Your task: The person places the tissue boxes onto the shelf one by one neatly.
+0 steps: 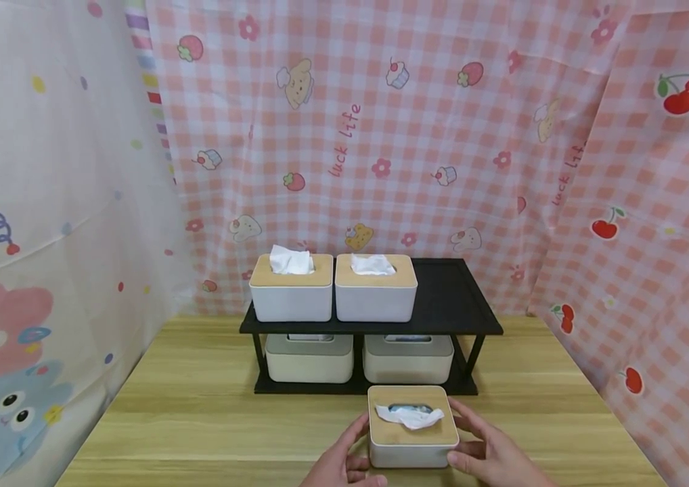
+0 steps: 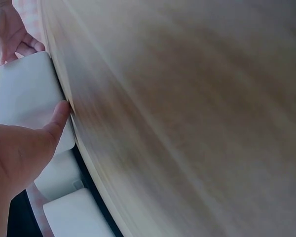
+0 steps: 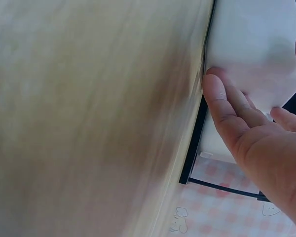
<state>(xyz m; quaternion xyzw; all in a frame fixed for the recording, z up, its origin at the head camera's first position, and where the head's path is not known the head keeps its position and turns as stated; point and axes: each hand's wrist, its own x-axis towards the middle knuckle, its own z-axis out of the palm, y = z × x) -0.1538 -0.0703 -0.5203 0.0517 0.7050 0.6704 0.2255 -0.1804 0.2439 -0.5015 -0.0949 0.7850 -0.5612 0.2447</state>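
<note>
A tissue box (image 1: 414, 454) with a white body and wooden lid sits at the table's front, a tissue sagging from its slot. My left hand (image 1: 344, 454) grips its left side, and my right hand (image 1: 486, 448) holds the right side, thumb at the front corner. From the left wrist view, the left hand (image 2: 27, 153) lays its thumb along the white box (image 2: 32, 89). Over in the right wrist view, the right hand (image 3: 266, 138) has its fingers against the box wall (image 3: 256, 44).
Behind the box stands a black two-tier rack (image 1: 451, 291). Two wooden-lidded tissue boxes, left (image 1: 292, 303) and middle (image 1: 376, 303), occupy its top. Below are two more boxes, left (image 1: 309, 362) and right (image 1: 408, 362). Patterned cloths (image 1: 332, 210) hang around the wooden table (image 1: 198, 406).
</note>
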